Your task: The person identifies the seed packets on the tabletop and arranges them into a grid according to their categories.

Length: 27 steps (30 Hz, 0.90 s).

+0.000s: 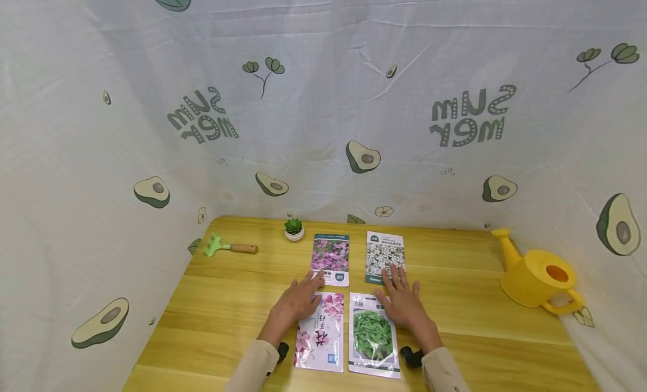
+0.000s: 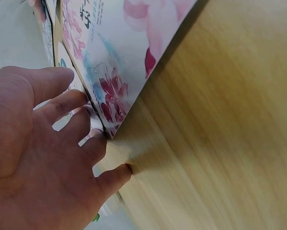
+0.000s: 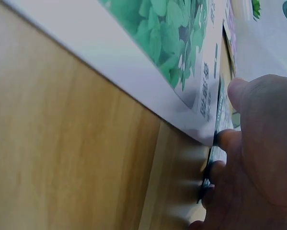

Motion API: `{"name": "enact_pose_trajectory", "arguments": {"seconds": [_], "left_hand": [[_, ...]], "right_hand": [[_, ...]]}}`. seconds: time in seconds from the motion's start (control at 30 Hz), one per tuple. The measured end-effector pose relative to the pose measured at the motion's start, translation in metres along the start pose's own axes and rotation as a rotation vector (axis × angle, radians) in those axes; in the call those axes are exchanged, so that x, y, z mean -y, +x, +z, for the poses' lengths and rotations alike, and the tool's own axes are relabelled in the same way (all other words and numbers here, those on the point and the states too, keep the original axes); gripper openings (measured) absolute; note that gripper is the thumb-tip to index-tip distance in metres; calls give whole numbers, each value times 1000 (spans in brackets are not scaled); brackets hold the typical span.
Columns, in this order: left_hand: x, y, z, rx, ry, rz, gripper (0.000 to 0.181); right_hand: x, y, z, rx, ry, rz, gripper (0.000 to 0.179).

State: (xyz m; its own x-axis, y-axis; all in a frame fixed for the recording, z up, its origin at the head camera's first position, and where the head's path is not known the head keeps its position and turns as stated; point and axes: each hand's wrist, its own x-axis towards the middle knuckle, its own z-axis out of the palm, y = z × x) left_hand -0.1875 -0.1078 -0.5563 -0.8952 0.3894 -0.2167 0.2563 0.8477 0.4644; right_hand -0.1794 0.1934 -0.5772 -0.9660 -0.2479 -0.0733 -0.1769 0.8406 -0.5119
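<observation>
Seed packets lie in two rows in the head view. At the back are a packet with purple-pink flowers [image 1: 331, 255] and one with white flowers [image 1: 385, 256]. In front of them lie a pink blossom packet [image 1: 323, 319] and a green leaf packet [image 1: 373, 334]. My left hand [image 1: 298, 299] has its fingers spread at the blossom packet's top left corner, fingertips reaching the purple-pink packet's lower edge. Likewise spread, my right hand [image 1: 403, 305] is at the leaf packet's top right corner, its fingertips over the white-flower packet's bottom edge. Neither hand grips anything.
A green toy rake [image 1: 217, 245] with a wooden handle lies at the back left. Beside the back packets stands a small potted succulent [image 1: 294, 229]. A yellow watering can [image 1: 536, 277] sits at the right edge. Printed white cloth [image 1: 313, 122] surrounds the wooden table [image 1: 470, 302].
</observation>
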Motion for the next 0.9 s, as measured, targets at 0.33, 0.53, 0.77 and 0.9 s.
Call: {"name": "enact_pose_trajectory", "arguments": {"seconds": [0.33, 0.53, 0.77, 0.9], "left_hand": [[-2, 0, -2, -14, 1, 6, 48], [-3, -2, 0, -21, 12, 13, 47], [-3, -4, 1, -37, 28, 21, 46], [-2, -4, 2, -48, 35, 23, 46]], "right_hand": [[-4, 1, 9, -58, 39, -53, 76], [-2, -1, 17, -82, 13, -73, 74], [9, -1, 18, -67, -17, -64, 72], [16, 0, 17, -53, -35, -43, 69]]}}
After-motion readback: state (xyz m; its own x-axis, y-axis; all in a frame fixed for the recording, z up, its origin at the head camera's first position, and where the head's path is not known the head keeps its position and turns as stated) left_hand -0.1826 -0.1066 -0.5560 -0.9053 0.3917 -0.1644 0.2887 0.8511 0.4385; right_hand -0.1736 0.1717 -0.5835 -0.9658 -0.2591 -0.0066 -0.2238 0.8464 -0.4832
